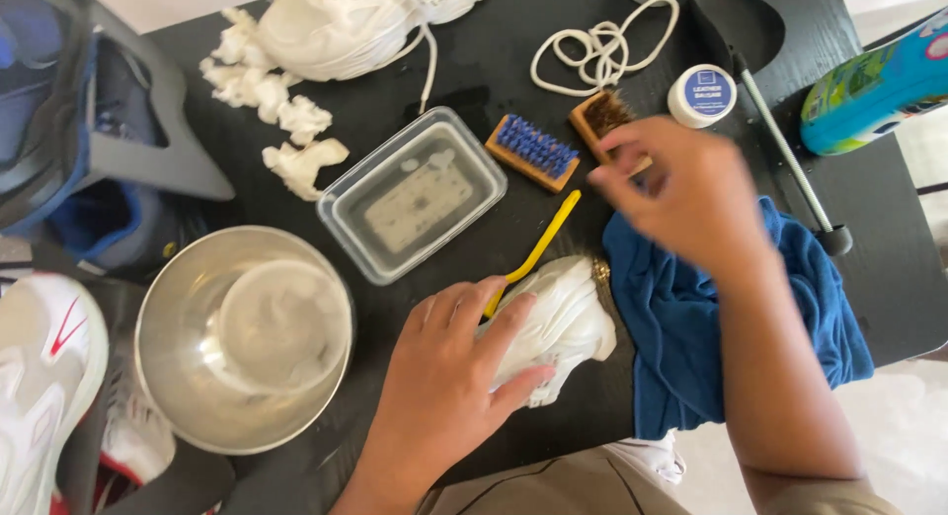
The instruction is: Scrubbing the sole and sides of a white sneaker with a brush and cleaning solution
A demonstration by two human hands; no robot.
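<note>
My left hand (444,372) lies on top of a white shoe (568,322) at the table's near edge, fingers wrapped over it. A yellow-handled brush (541,246) sticks out from under that hand's fingertips. My right hand (681,189), blurred by motion, is over a wooden brush with brown bristles (600,113), and its fingers curl around the brush's near end. Just left of that lies a wooden brush with blue bristles (533,152). A blue cloth (691,327) lies under my right forearm, beside the shoe.
On the black table (494,80) are a clear plastic tub of water (410,194), a steel bowl (242,337), white laces (602,46), a small round tin (701,95), crumpled white paper (267,90), another white shoe (355,21) and a colourful bottle (874,85). More shoes sit at the left.
</note>
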